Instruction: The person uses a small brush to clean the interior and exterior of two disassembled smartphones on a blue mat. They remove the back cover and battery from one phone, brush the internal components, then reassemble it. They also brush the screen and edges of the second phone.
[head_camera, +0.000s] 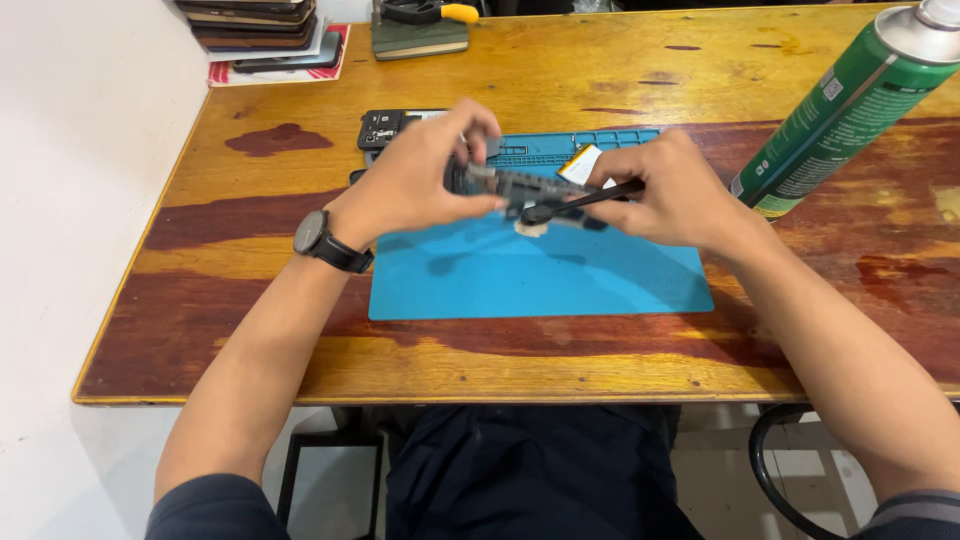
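Note:
My left hand (420, 175) grips a dark opened phone body (515, 188), held tilted above the blue work mat (540, 275). My right hand (675, 190) holds a thin black brush-like tool (585, 203), its pale tip touching the underside of the phone body. Behind the hands a flat yellow and white battery-like part (580, 163) lies on the mat. A black watch sits on my left wrist.
A tall green spray can (850, 110) stands on the wooden table (250, 330) at the right. Another black phone part (383, 128) lies by the mat's far left corner. Stacked phones (260, 25) and a dark notebook (420, 38) sit at the back.

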